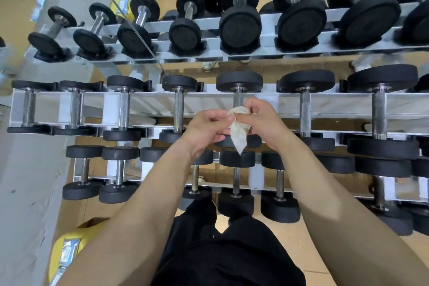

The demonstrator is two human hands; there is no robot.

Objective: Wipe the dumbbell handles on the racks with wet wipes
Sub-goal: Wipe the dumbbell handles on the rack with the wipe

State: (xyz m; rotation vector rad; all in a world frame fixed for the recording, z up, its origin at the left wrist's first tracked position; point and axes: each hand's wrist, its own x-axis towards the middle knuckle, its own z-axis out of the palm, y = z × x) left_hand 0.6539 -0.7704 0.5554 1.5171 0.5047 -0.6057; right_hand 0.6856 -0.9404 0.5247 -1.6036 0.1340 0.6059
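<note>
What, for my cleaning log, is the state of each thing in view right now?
wet wipe: crumpled, off the handles, held between both hands, tail hanging down.
left hand: pinches the wipe.
right hand: pinches the wipe.
dumbbell below the hands: racked, handle partly hidden by them.
other dumbbells: seated on the racks, none lifted.
</note>
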